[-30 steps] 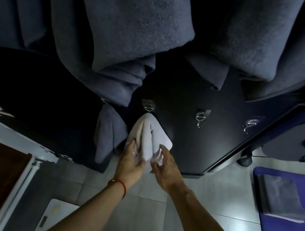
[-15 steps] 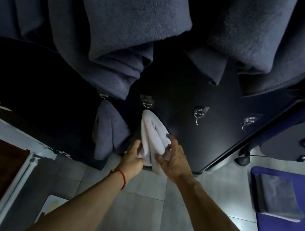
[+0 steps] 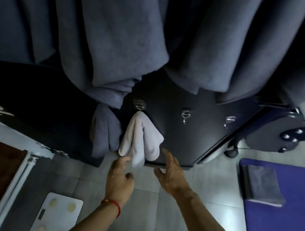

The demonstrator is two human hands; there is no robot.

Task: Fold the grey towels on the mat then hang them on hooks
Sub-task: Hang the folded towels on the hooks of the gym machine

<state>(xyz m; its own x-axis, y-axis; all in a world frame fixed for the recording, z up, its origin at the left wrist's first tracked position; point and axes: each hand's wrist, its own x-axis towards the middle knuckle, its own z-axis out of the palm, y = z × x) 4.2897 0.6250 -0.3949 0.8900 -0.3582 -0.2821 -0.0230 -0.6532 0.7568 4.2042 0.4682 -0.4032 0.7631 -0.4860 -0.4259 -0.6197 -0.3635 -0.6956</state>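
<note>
A: The left hand [image 3: 120, 178] has loose fingers just under the pale grey towel [image 3: 141, 135]; maybe one fingertip touches the hem, I cannot tell. The right hand [image 3: 171, 174] is spread and apart from it — both hold nothing.

B: How will the towel handle?

A: I judge it soft and light, limp; better to take it near the top fold by its hook [image 3: 140, 106], not by the loose corners.

B: And the count?

A: Two small towels hang — the pale one and a darker towel [image 3: 105, 129] beside it; two free hooks [image 3: 185, 115] to the right; one folded towel [image 3: 262, 184] waits on the blue mat [image 3: 291, 219].
</note>
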